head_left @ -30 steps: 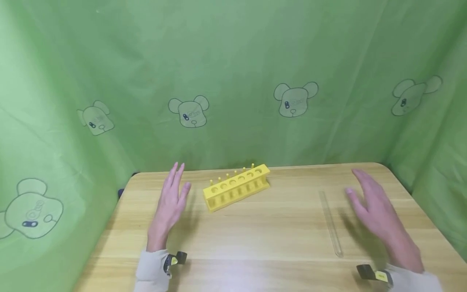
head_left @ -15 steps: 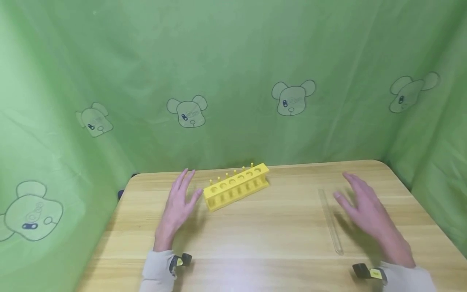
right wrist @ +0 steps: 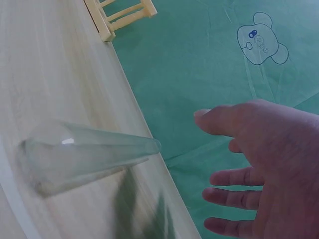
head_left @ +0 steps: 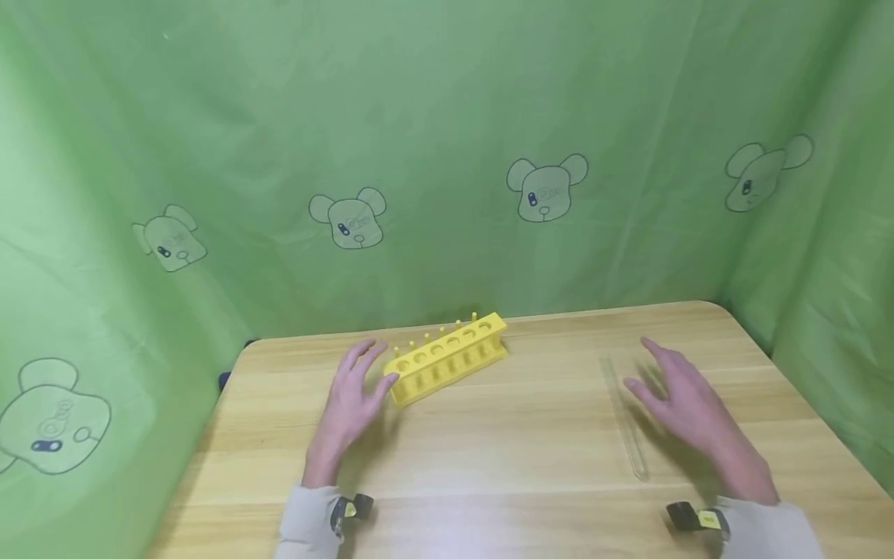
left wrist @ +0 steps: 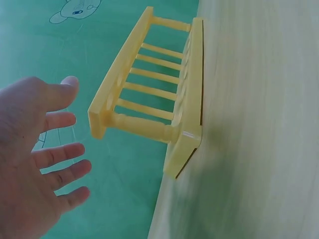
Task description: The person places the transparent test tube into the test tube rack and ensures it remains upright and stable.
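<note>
A yellow test tube rack (head_left: pixel 447 357) stands slantwise on the table, with a row of round holes on top and several upright pegs behind. My left hand (head_left: pixel 349 404) hovers at its left end, fingers spread and holding nothing. The thumb tip overlaps the rack's corner in the head view, but the left wrist view has a gap between the hand (left wrist: pixel 35 154) and the rack (left wrist: pixel 144 84). A clear glass test tube (head_left: pixel 625 423) lies flat to the right, its rounded end towards me. Just right of it, my right hand (head_left: pixel 691 411) hovers with loosely bent fingers, holding nothing.
The light wood table (head_left: pixel 503 450) has its far edge close behind the rack. A green curtain (head_left: pixel 447 155) with printed bear faces surrounds the table at the back and sides. Each wrist wears a strapped-on camera (head_left: pixel 680 516).
My left hand has moved right, up to the rack's left end. My right hand has shifted left, closer to the test tube. The rack and tube stay put while the view shifts slightly.
</note>
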### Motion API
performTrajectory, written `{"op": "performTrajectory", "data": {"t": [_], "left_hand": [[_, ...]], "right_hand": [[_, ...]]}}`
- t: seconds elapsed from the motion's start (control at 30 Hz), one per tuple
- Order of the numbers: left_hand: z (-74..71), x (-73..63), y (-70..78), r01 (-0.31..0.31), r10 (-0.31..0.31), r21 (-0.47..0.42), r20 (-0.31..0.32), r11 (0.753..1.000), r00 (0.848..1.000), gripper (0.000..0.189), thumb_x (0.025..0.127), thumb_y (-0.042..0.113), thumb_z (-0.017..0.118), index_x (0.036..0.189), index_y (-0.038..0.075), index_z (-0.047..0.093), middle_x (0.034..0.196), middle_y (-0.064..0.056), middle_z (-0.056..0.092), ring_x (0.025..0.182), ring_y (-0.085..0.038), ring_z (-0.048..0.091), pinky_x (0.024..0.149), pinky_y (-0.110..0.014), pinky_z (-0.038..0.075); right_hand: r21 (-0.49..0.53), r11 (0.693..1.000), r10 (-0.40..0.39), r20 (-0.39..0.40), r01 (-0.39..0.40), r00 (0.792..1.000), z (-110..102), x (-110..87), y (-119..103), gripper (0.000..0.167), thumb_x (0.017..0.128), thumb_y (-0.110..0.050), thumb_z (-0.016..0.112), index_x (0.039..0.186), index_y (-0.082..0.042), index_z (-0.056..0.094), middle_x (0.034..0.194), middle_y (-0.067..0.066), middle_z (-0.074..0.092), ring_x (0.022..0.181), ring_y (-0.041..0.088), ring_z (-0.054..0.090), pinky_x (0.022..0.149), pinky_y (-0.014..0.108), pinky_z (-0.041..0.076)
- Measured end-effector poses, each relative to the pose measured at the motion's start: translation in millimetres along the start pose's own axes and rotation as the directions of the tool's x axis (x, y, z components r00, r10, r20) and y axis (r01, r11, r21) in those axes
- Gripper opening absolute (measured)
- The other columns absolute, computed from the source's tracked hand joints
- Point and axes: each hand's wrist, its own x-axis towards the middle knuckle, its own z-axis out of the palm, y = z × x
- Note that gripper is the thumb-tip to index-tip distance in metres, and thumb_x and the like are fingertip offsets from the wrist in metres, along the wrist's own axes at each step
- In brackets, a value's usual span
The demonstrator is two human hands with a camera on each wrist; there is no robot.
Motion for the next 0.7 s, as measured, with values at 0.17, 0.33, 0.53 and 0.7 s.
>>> {"op": "performTrajectory", "data": {"t": [0.17,0.33,0.53,0.7], "left_hand": [[4.1,2.3,1.3,-0.02,0.019,-0.043,-0.024,0.999,1.0,0.053,0.096,0.025,0.074,0.144,0.009,0.057,0.148,-0.013,0.051,0.138,-0.033,0.046,0.118,-0.054,0.038],[7.2,2.6,2.4,-0.051,0.046,-0.066,-0.065,0.997,0.997,0.052,0.091,0.017,0.079,0.138,0.003,0.061,0.14,-0.015,0.057,0.132,-0.032,0.052,0.116,-0.049,0.042],[13.2,3.4,4.2,-0.091,0.081,-0.105,-0.103,0.99,0.991,0.049,0.086,0.012,0.083,0.129,-0.002,0.065,0.132,-0.017,0.062,0.125,-0.031,0.058,0.113,-0.046,0.046],[20.3,4.7,6.0,-0.116,0.104,-0.106,-0.11,0.988,0.988,0.048,0.084,0.01,0.085,0.126,-0.004,0.066,0.13,-0.02,0.063,0.122,-0.033,0.06,0.11,-0.045,0.049]], "right_hand": [[-0.016,1.0,0.01,0.018,-0.01,1.0,3.4,0.9,-4.0,0.085,0.101,-0.036,0.067,0.162,-0.001,0.02,0.144,0.04,0.041,0.121,0.058,0.047,0.097,0.08,0.038],[-0.015,1.0,0.015,0.055,-0.014,0.998,7.7,1.5,-8.7,0.087,0.1,-0.035,0.068,0.162,-0.001,0.017,0.14,0.038,0.047,0.115,0.056,0.053,0.094,0.078,0.043],[-0.027,0.998,0.051,0.122,-0.048,0.991,11.8,0.7,-11.5,0.087,0.101,-0.039,0.066,0.161,0.002,0.018,0.139,0.04,0.046,0.119,0.059,0.051,0.099,0.077,0.041],[-0.044,0.997,0.065,0.152,-0.059,0.986,14.7,-0.6,-11.7,0.085,0.1,-0.038,0.067,0.157,0.008,0.024,0.14,0.043,0.043,0.122,0.061,0.047,0.101,0.077,0.039]]}}
